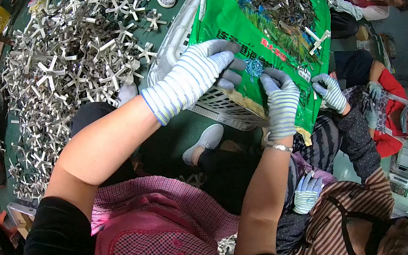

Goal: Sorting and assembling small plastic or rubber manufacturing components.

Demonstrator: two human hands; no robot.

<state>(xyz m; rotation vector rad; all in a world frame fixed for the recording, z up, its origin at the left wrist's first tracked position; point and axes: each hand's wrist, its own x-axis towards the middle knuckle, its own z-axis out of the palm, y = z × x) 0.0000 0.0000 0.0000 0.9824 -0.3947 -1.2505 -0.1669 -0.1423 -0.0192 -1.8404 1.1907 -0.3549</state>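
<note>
A: First entry, and its place?
B: Cluster of thin blue pieces (254, 68), centre of frame, over a printed green sack (218, 11). Flanked by left hand (195, 69) and right hand (281, 100), both in striped gloves.
A: State of grip?
B: Left: fingers bent, beside the cluster. Right: fingertips at its edge. Whether either is clamped on it, cannot tell.
A: Reason for the arrangement?
B: Sack spread over a white slatted crate (231, 111), presumably so small pieces don't slip through. Hands close in from both sides, likely for fine handling.
A: Obscured?
B: Crate interior, under the sack; its far end, cut off at top of frame. Individual blue pieces: too small to count.
</note>
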